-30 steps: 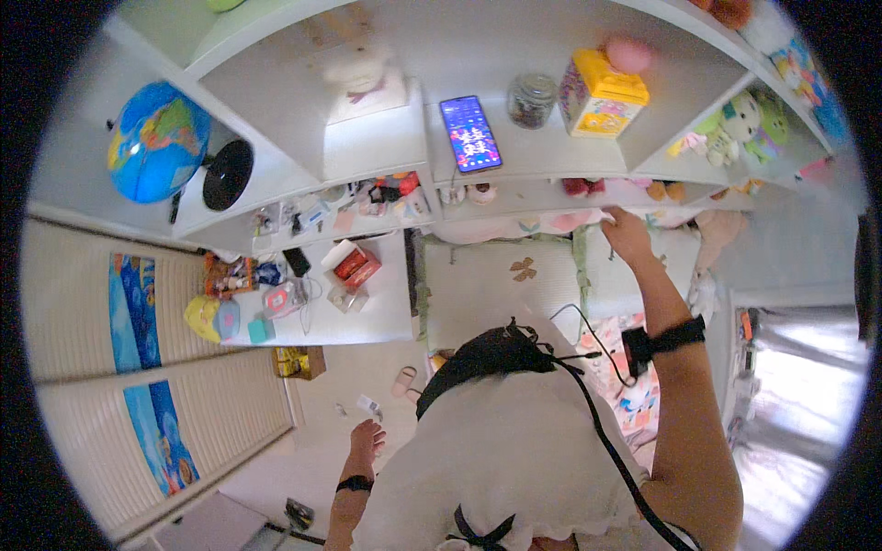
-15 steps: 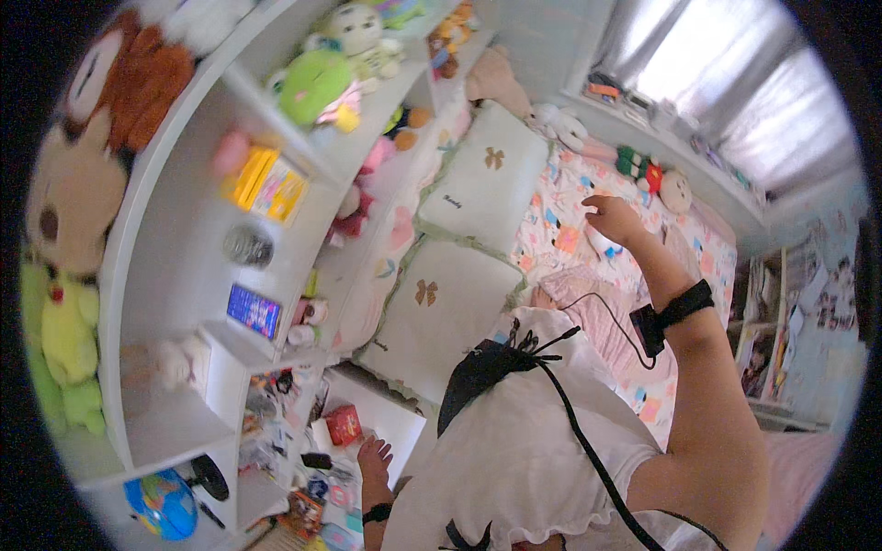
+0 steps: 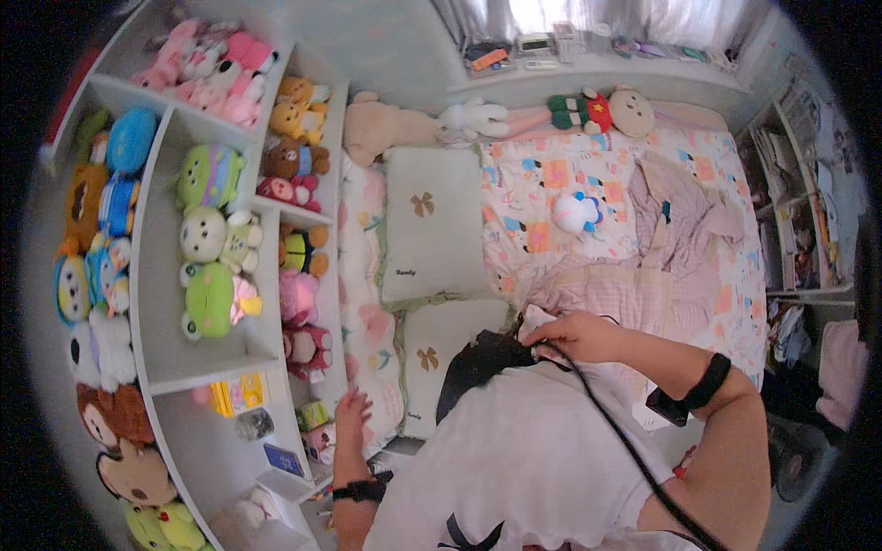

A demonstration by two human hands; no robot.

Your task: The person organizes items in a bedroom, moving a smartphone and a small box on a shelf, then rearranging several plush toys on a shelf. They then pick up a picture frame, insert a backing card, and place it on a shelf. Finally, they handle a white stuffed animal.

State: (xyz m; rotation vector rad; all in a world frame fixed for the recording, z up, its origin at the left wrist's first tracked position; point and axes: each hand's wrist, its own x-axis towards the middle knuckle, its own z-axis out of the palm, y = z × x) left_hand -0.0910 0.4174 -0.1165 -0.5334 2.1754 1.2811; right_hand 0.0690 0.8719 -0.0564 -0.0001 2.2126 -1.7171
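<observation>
My right hand [image 3: 577, 336] is in front of my white top [image 3: 524, 432], its fingers closed on a black cord [image 3: 588, 390] that runs down to the lower right. A black cloth piece [image 3: 478, 367] hangs at the chest beside these fingers. My left hand [image 3: 353, 413] is open and holds nothing, fingers apart, between the shelf unit and the bed's left edge. Just left of it on a shelf stands a small green box [image 3: 312, 415]. Black bands circle both forearms; a dark device hangs under the right one.
A white shelf unit [image 3: 156, 275] with many plush toys fills the left. On the bed lie pale green pillows [image 3: 434, 230], a small white plush toy [image 3: 576, 212] and a crumpled pink blanket [image 3: 680, 220]. A windowsill [image 3: 597, 60] holds small items; another shelf [image 3: 795, 184] stands right.
My right hand has come from above the bed back to my chest and closed on the cord. The left hand now appears beside the bed edge; the whole view has shifted.
</observation>
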